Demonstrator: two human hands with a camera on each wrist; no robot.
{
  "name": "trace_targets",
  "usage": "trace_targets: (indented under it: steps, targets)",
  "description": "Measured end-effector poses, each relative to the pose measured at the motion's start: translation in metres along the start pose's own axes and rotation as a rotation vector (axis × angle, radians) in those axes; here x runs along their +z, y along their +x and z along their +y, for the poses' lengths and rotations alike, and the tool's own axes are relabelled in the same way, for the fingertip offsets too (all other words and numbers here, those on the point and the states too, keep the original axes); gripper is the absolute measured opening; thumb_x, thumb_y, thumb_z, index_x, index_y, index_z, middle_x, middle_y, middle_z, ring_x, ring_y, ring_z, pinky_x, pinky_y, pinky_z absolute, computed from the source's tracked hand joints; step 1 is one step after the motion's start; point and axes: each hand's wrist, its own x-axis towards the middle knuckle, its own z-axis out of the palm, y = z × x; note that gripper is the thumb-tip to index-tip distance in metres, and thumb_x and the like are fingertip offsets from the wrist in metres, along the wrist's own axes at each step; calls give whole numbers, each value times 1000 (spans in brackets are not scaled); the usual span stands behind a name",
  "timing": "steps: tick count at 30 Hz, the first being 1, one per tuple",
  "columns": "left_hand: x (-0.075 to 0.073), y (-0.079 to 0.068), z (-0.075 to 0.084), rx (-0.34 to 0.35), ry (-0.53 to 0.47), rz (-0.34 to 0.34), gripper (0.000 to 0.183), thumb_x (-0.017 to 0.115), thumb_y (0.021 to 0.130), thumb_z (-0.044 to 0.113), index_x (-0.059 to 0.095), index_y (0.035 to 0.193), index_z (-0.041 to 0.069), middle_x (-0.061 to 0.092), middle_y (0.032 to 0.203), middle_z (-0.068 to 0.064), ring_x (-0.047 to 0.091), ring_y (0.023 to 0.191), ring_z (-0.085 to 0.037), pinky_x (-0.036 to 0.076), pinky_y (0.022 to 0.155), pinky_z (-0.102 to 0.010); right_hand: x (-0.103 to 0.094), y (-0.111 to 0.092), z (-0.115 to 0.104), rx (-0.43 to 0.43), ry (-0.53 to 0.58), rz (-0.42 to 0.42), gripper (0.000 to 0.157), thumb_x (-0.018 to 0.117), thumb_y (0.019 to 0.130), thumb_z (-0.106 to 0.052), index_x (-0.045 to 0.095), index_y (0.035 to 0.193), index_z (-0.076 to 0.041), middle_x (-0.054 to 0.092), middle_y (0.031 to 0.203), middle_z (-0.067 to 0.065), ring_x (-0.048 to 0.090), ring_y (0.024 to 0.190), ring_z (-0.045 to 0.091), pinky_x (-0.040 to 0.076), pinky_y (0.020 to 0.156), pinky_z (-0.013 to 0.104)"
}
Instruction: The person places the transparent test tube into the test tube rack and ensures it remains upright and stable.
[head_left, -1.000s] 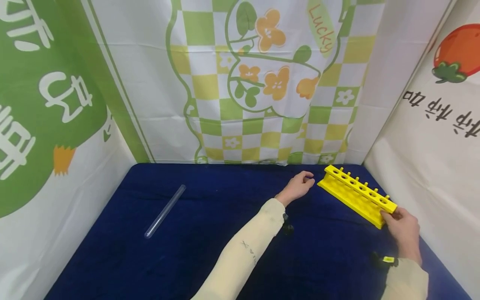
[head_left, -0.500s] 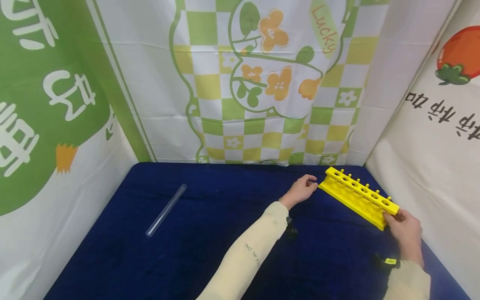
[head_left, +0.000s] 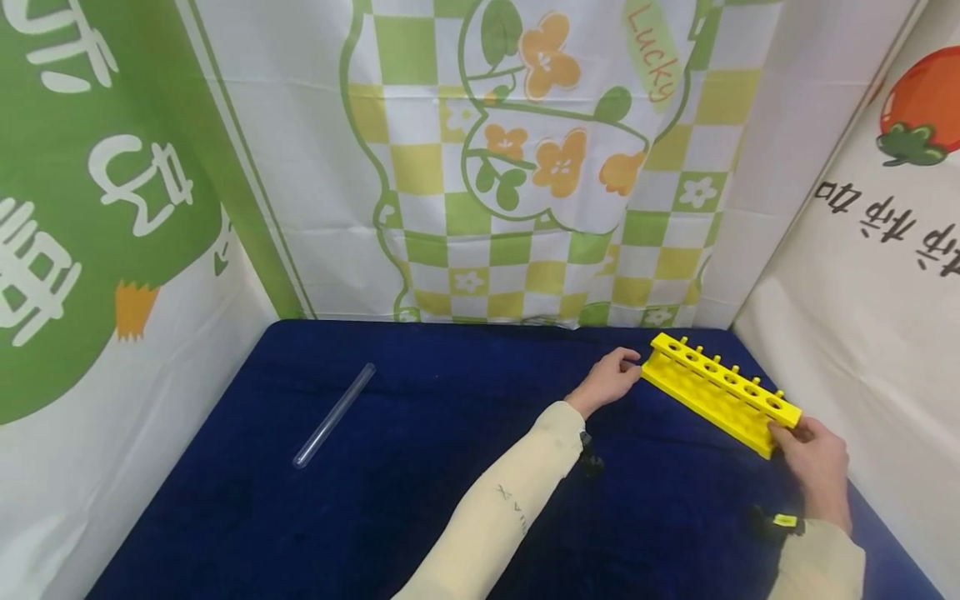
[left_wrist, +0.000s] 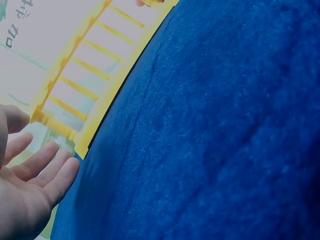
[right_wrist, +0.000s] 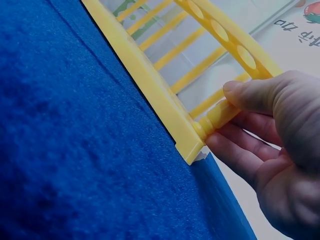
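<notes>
A yellow test tube rack (head_left: 712, 392) with a row of round holes and upright pegs stands at the right side of the blue cloth. My right hand (head_left: 817, 462) grips its near end; in the right wrist view the thumb and fingers (right_wrist: 245, 155) close round the end post. At the rack's far end is my left hand (head_left: 606, 382), its fingers relaxed and its fingertips right by the end. The left wrist view shows those fingers (left_wrist: 62, 180) loosely spread beside the end post. A clear glass test tube (head_left: 333, 417) lies by itself on the left.
Dark blue cloth (head_left: 300, 533) covers the table. A printed curtain (head_left: 540, 167) hangs along the back edge, with more printed cloth on the left (head_left: 97, 183) and right (head_left: 862, 317) sides, the right one close to the rack.
My left hand has moved a little to the right, closer to the rack's far end. The right hand keeps its grip on the rack; the view shifts slightly.
</notes>
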Motion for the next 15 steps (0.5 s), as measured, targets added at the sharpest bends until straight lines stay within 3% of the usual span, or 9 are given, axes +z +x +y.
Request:
trace_targets:
  steps: [9, 15]
  targets:
    - [2, -1, 2, -17, -49, 10, 43, 50, 101, 44, 52, 138, 20, 63, 122, 0, 63, 103, -14, 54, 87, -34, 1, 0, 0, -20, 1, -17, 61, 58, 96, -37, 50, 135, 9, 56, 131, 32, 59, 104, 38, 43, 65, 23]
    - [3, 0, 5, -17, -38, 32, 40, 52, 102, 38, 52, 137, 19, 64, 122, 1, 63, 103, -14, 54, 87, -34, 2, 1, 1, -32, 0, -23, 60, 59, 95, -38, 52, 133, 7, 59, 129, 30, 61, 93, 27, 43, 62, 19]
